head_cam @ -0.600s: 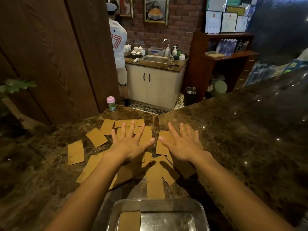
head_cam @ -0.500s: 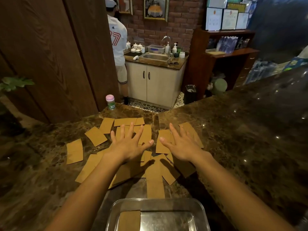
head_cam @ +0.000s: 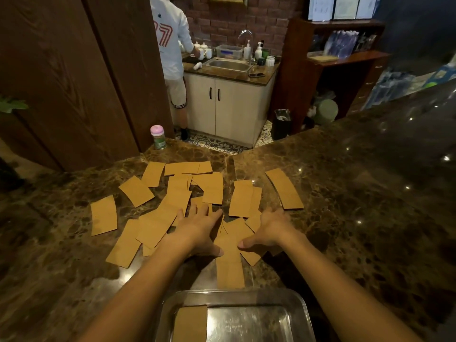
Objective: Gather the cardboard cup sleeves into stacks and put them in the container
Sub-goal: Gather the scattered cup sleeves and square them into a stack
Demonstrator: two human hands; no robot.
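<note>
Head view: hands [head_cam: 234, 230] on cup sleeves [head_cam: 229, 243]

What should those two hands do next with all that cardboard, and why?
Probably draw together: the left hand and right hand lie flat either side of overlapping sleeves, so squeezing inward would bunch them into a stack for the metal tray, which holds one sleeve so far.

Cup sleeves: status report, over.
Left hand and right hand open, flat on sleeves. One sleeve in container; rest scattered on counter. Nothing blocking.
</note>
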